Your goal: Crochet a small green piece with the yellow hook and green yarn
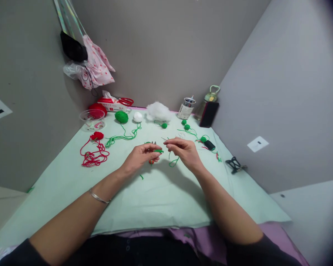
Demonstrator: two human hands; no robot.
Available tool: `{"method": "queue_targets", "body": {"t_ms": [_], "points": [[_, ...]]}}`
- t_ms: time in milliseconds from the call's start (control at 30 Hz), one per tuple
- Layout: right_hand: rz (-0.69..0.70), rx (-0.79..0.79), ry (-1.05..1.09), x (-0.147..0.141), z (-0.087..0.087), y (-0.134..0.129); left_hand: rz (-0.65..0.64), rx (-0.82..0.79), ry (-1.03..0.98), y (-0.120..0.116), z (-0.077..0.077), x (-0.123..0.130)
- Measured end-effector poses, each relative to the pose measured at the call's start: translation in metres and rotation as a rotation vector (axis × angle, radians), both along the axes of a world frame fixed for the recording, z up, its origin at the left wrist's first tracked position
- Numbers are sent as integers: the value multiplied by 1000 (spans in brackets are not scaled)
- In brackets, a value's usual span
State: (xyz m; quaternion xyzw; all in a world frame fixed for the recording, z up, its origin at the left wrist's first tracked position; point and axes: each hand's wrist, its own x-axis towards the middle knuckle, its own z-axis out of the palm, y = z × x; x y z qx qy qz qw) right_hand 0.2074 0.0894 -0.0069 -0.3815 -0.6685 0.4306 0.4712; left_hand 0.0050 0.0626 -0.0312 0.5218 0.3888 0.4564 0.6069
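My left hand [138, 158] pinches a small green yarn piece [159, 151] between thumb and fingers, over the middle of the table. Close by on the right, my right hand [183, 150] is closed on a thin needle [164, 139], whose tip points left above the green piece. A loop of green yarn [174, 163] hangs or lies below my right hand. Behind my left fingers show pointed metal tips [153, 142], partly hidden. Under that hand is a small red and orange item [151, 162], too covered to name. A short green yarn scrap [141, 177] lies nearer me.
Red yarn [96, 157], a clear plastic tub [92, 120] and a green yarn ball [121, 117] lie left. White stuffing [158, 112], a can of pens [186, 108], a bottle [211, 95] and a phone [209, 114] line the back. Small green balls [187, 127] lie right.
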Motion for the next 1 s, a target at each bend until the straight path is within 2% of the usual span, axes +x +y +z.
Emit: {"method": "queue_targets", "body": {"t_ms": [200,367,500,800,1000], "points": [[30,76,-95,13,6,5,-8,-2,49,2,-5,-2],[65,263,-332,20,5,7,16,8,56,2,-5,-1],[97,340,-447,24,4,7,21,25,63,2,-4,-1],[115,437,-535,26,6,6,-19,50,96,3,-7,-3],[185,405,-511,28,9,4,-83,34,107,2,-5,-4]]}}
